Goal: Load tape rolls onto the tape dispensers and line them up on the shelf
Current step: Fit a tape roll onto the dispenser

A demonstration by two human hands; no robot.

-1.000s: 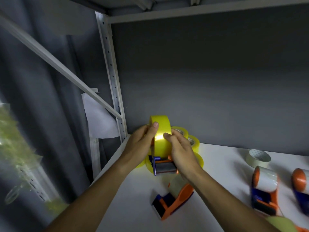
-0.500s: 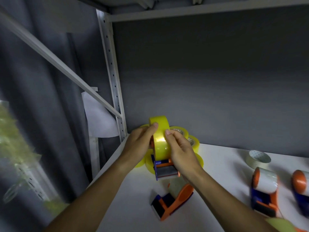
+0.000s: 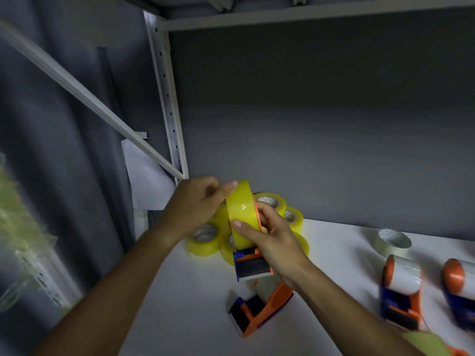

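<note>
— Item status?
— Glossy yellow tape roll [image 3: 243, 213] seated upright on the blue-and-orange plastic dispenser [image 3: 253, 265], raised above the white shelf board [image 3: 334, 253]. Left hand [image 3: 195, 204] pinches its top; right hand [image 3: 275, 240] clasps roll and dispenser.
— Surroundings?
— Grey back wall [image 3: 321, 124], perforated steel upright [image 3: 167, 98].

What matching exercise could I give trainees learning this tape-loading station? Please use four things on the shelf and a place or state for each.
Things:
1. yellow tape roll
2. empty dispenser
3. loose pale roll
4. spare yellow rolls

Places or states:
A. lying flat near the back wall, right of the hands
B. held up on a dispenser by both hands
C. clustered in the shelf's back left corner
D. lying on the shelf below the right hand

Pairs: 1-B, 2-D, 3-A, 4-C
</note>
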